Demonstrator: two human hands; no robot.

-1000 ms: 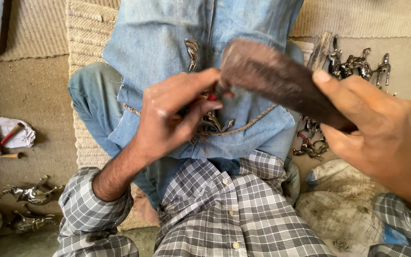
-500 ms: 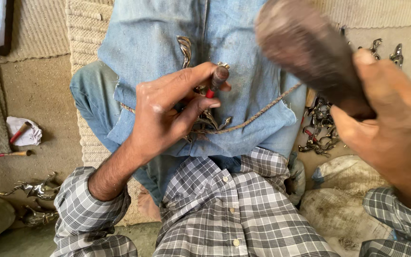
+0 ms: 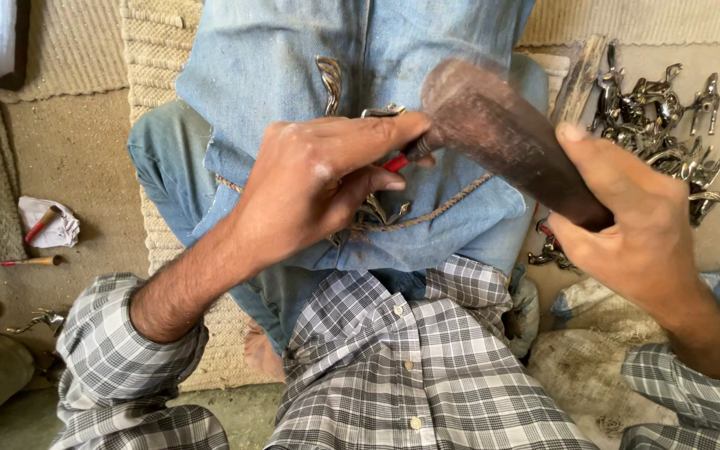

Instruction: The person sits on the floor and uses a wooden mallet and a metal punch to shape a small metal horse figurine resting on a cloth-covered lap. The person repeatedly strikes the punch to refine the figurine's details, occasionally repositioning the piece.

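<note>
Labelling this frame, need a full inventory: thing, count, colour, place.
wooden mallet: one, dark brown, in right hand, head by the punch
punch: one, red grip, pinched in left hand
metal castings: a pile, count unclear, silvery, upper right floor
denim cloth: one, blue, over the lap
brass ornament: one, on the denim
woven mat: one, beige, under the lap
red-handled tools: two, left floor
left hand: grips punch
right hand: grips mallet

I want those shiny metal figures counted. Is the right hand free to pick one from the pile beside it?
Probably not yet: the right hand is gripping a dark wooden mallet, though the metal figures lie uncovered close by.
</note>
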